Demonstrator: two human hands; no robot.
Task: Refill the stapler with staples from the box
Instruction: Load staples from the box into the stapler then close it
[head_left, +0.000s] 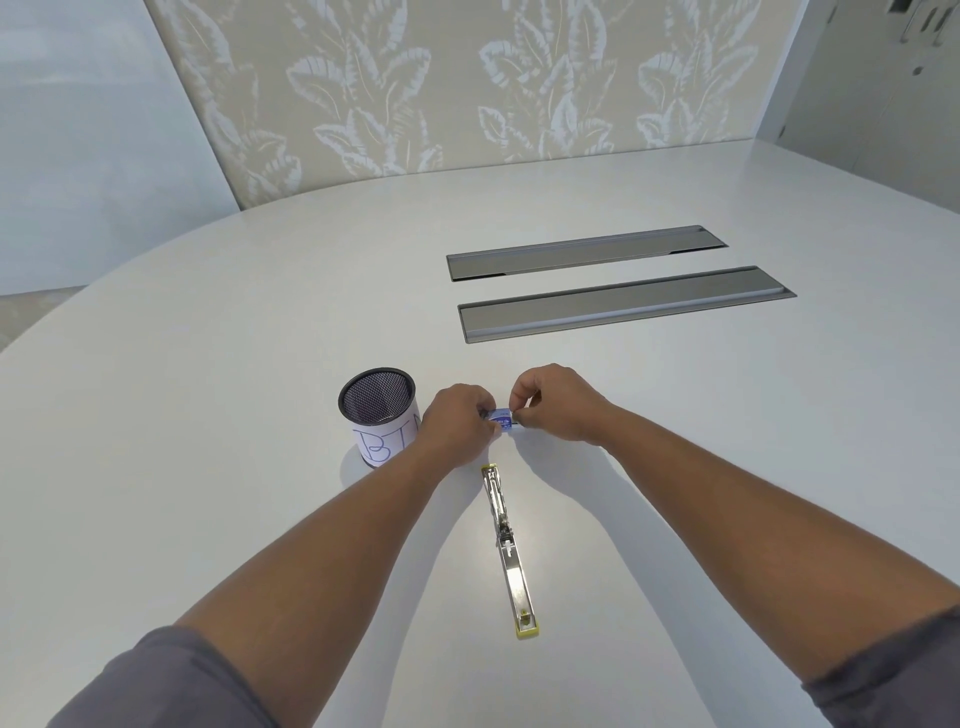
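A small blue staple box (503, 419) is held between both hands just above the white table. My left hand (457, 423) pinches its left end and my right hand (558, 402) pinches its right end with thumb and fingertips. Most of the box is hidden by the fingers. The stapler (509, 551) lies swung fully open and flat on the table, nearer to me than the hands. Its metal track faces up and its yellow-green trim shows at both ends. Neither hand touches it.
A black mesh cup (378, 415) with a white paper label stands just left of my left hand. Two long grey metal cable hatches (587, 252) (623, 304) are set into the white table (208, 415) further back. A leaf-patterned wall stands behind.
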